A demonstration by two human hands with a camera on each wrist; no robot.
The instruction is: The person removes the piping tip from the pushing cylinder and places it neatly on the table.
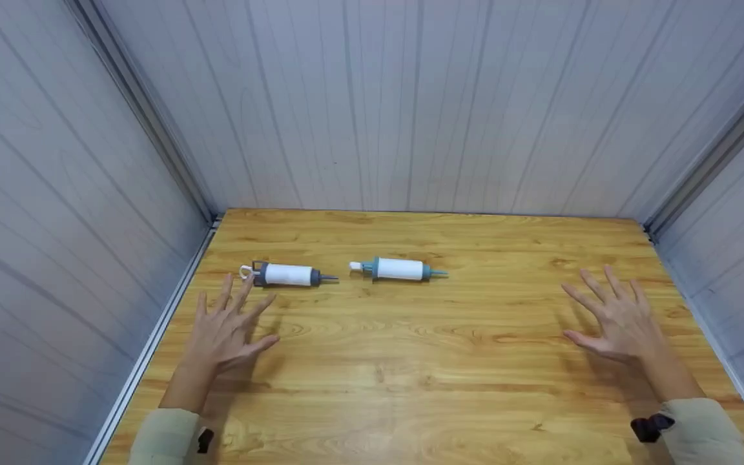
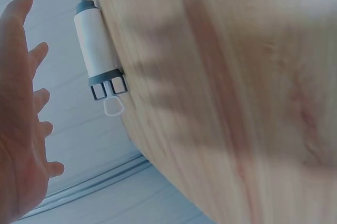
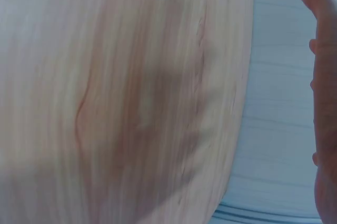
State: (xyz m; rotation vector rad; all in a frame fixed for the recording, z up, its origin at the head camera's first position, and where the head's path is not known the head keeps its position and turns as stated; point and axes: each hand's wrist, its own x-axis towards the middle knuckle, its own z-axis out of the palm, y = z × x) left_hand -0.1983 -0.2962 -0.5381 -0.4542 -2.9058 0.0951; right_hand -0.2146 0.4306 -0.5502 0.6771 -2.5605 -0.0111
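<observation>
Two syringe-shaped tools with white barrels lie on their sides on the wooden table, their thin nozzles pointing right in the head view. The left one is a dark grey syringe (image 1: 289, 274) with a white loop handle; it also appears as the grey-ended syringe (image 2: 95, 42) in the left wrist view. Right of it lies a teal-ended syringe (image 1: 400, 268) with a white handle end. My left hand (image 1: 222, 332) hovers just in front of the grey syringe's handle, fingers spread, holding nothing. Far to the right, my right hand (image 1: 620, 323) is raised over the table with spread fingers, also holding nothing.
The wooden table (image 1: 411, 361) fills the floor of a booth. Pale panelled walls rise at the back (image 1: 385, 110), the left (image 1: 55, 213) and the right (image 1: 733, 258). Metal edging (image 1: 152, 342) runs along the table's left side.
</observation>
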